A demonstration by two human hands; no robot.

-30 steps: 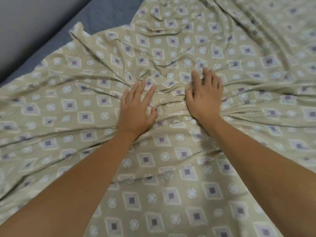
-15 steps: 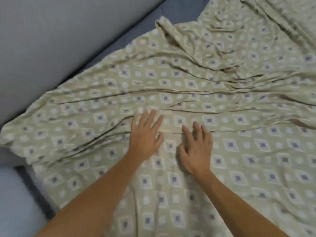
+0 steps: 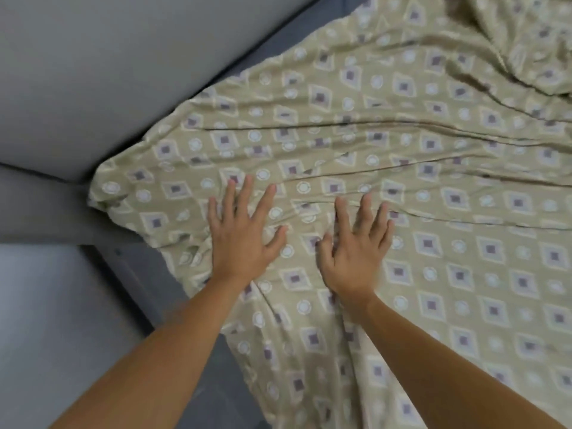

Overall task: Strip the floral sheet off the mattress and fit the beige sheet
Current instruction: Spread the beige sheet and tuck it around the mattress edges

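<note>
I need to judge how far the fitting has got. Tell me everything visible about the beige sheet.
The beige sheet is thin, soft-looking cloth printed with purple-centred diamonds and pale circles. It lies loosely spread over the blue-grey mattress, creased in long folds, bunched at top right. Its corner near the wall is untucked, with mattress bare along that edge. The left hand and right hand press flat on it, fingers spread.

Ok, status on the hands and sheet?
Left hand and right hand open, flat on beige diamond-patterned sheet. Sheet wrinkled, corner untucked. Blue-grey mattress exposed.
</note>
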